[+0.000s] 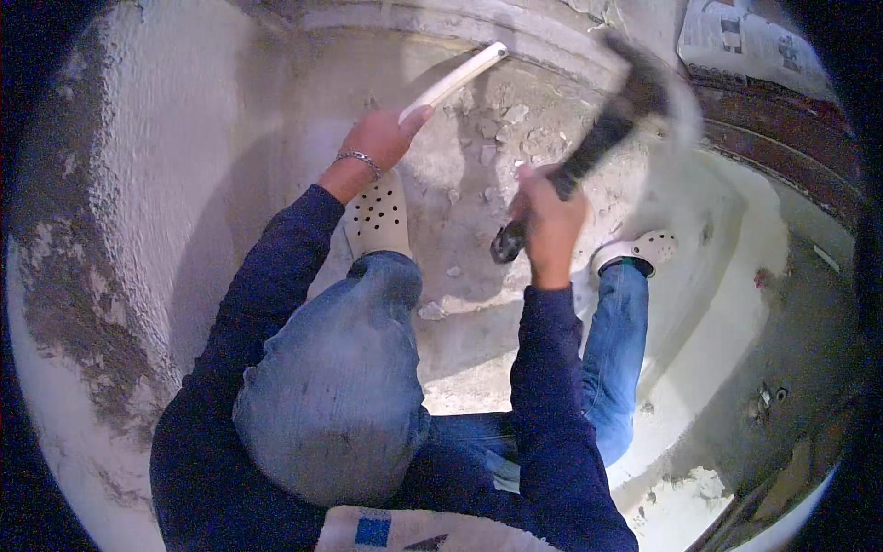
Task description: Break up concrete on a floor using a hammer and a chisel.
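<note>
My left hand (379, 141), with a chain bracelet at the wrist, is closed around the lower end of a long, narrow white bar (459, 79); its material cannot be told. The bar slants up to the right, and its far end, with a dark round spot, lies near the base of the wall. My right hand (552, 214) grips the black handle of a hammer-like tool (600, 138), whose head is blurred at the upper right. Between and beyond both hands, broken chips of plaster or mortar (493, 131) lie on the floor.
A rough plastered wall (165, 172) rises at the left. My feet in white perforated clogs (378, 214) stand on the dusty floor. A printed sack (755, 52) lies at the upper right, above a dark reddish-brown ledge (772, 141). Small debris (764, 400) is at the lower right.
</note>
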Available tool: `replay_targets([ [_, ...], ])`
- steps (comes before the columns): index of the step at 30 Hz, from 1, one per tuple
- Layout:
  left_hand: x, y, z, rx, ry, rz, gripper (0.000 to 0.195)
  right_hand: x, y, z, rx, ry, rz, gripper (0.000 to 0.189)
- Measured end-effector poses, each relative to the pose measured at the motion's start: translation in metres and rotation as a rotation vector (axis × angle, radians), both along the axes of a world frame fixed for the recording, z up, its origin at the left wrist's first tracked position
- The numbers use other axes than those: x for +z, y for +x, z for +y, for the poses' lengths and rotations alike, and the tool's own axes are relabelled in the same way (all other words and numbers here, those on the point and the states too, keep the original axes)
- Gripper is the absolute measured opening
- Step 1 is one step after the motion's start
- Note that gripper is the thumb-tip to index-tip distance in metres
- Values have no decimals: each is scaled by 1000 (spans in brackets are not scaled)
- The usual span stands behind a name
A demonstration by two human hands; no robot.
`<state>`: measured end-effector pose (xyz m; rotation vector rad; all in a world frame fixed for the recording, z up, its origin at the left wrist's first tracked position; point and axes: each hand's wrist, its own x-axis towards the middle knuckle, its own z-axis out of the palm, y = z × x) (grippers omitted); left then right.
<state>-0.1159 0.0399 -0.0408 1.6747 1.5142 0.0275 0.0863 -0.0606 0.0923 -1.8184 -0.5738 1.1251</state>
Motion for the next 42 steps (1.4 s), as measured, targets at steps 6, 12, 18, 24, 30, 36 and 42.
replay_targets([
  [6,-1,0,-1,16,0,35,75,7,-5,16,-133,787,-49,15],
  [12,-12,-2,-1,21,-22,-18,73,-92,-11,-4,304,-347,-116,22],
  [18,15,0,-24,-145,67,128,68,-48,3,-31,136,-110,-76,26],
  [24,25,15,-20,-168,115,194,63,-24,11,-37,-79,-74,-68,20],
  [30,17,17,3,-117,107,129,65,-13,9,-46,-105,86,3,20],
  [36,23,17,6,-136,102,129,65,-27,-16,-31,-211,407,36,14],
  [42,19,22,3,-108,114,151,66,-105,-16,-23,88,-225,173,19],
])
